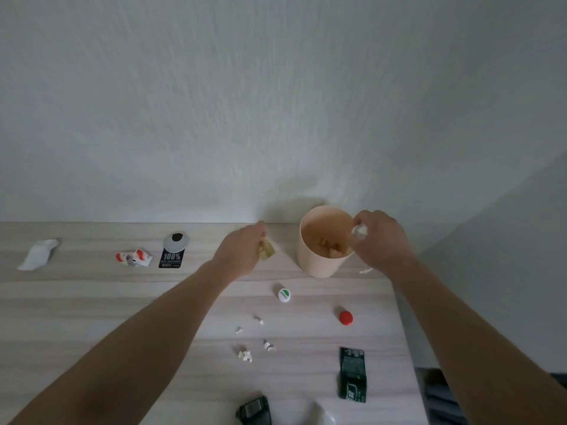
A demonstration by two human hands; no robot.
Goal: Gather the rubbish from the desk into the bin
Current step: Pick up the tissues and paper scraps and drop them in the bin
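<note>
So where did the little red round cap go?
The small red round cap lies on the pale wooden desk, right of centre in the head view, between the white-and-green cap and the dark green wrapper.

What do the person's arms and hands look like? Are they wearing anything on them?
Both arms are bare along all that shows: no sleeves in view. The left hand and right hand wear no gloves. I see no watch, bracelet or ring, though the fingers are partly hidden and a bit blurry.
</note>
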